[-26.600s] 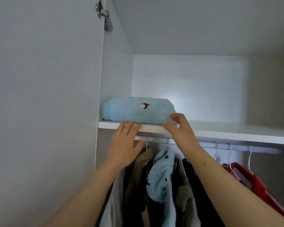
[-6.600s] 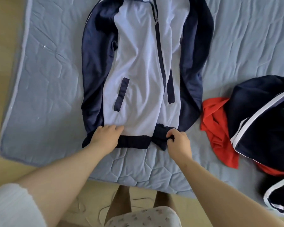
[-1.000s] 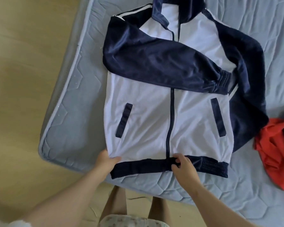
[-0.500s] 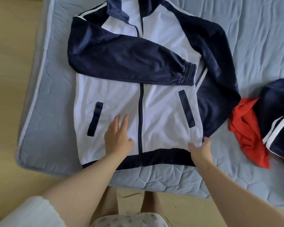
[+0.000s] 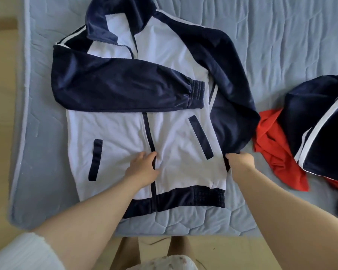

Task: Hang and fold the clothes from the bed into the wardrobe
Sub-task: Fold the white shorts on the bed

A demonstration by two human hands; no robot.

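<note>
White-and-navy zip track jacket [image 5: 123,131] flat on grey-blue quilted mattress [image 5: 281,45]. Left hand [image 5: 143,168], fingers relaxed, presses jacket front by zipper [image 5: 149,133]. Right hand [image 5: 241,159] pinches jacket's navy sleeve [image 5: 232,114].

Pale wooden floor [image 5: 0,114], blue quilted bed [image 5: 281,45]

Blue quilted mattress [image 5: 281,45] under white-navy jacket [image 5: 121,129], red garment [image 5: 275,152], navy clothes [image 5: 320,114].

I see the jacket [image 5: 176,137] lying flat on the bed [image 5: 281,45], one sleeve [image 5: 121,88] folded across its chest, my left hand [image 5: 142,168] resting on its front by the zip, my right hand [image 5: 241,159] gripping the other sleeve [image 5: 232,114] at its right edge, and a heap of clothes [image 5: 320,123] further right.
</note>
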